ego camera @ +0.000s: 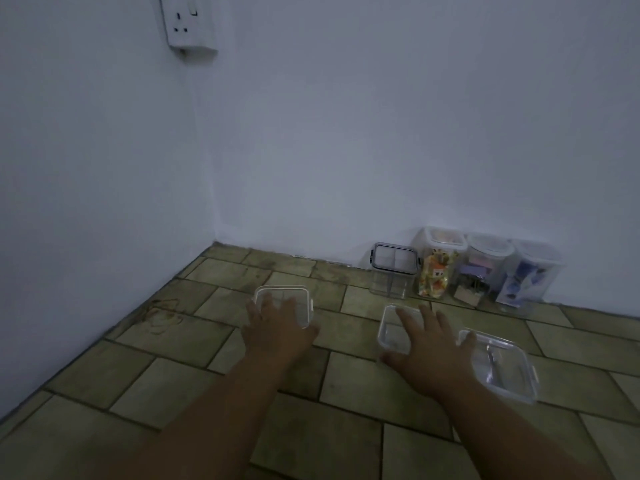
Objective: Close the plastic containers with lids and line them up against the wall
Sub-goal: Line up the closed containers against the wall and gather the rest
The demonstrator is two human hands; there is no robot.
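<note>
Head view: both grips released, fingers spread. The left hand [277, 329] lies flat over a clear lid [301, 299] on the floor [104, 375], the right hand [431, 344] over an open container [389, 337], another clear piece [505, 372] just beside it, while four closed containers [438, 268] line the wall [346, 150]. Risk, I'd judge: clear plastic in dim light, so the lid could seat crooked and pop off, or a hasty slide could knock the row.

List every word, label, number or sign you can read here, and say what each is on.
No text can be read in this view.
Colourful packets inside a tall container by the wall: dark marks, too blurred to read.
Wall socket: no legible marking.
</note>
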